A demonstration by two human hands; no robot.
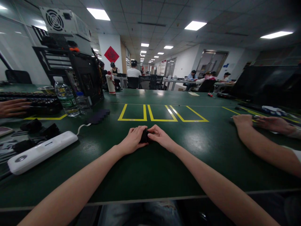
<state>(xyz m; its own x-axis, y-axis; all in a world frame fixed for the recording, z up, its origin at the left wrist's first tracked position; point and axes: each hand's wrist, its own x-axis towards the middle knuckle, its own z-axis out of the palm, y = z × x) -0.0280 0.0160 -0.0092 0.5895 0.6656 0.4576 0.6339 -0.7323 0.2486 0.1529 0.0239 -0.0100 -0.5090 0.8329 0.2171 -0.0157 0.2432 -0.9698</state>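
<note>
A small black block-like object (144, 136) is held low over the green table (113, 175), in front of the yellow taped boxes. The fingers of my left hand (134, 138) wrap around its left side, with the thumb beneath. From the right, my right hand (161, 137) has its thumb and fingertips pinched at the object's edge. Most of the object is hidden by the fingers, so its exact kind does not show.
A white power strip (44, 152), a water bottle (66, 98) and a black computer case (82, 73) stand on the left. Another person's hand (14, 107) is at far left. At right, a co-worker's forearm (261, 141) rests over the table.
</note>
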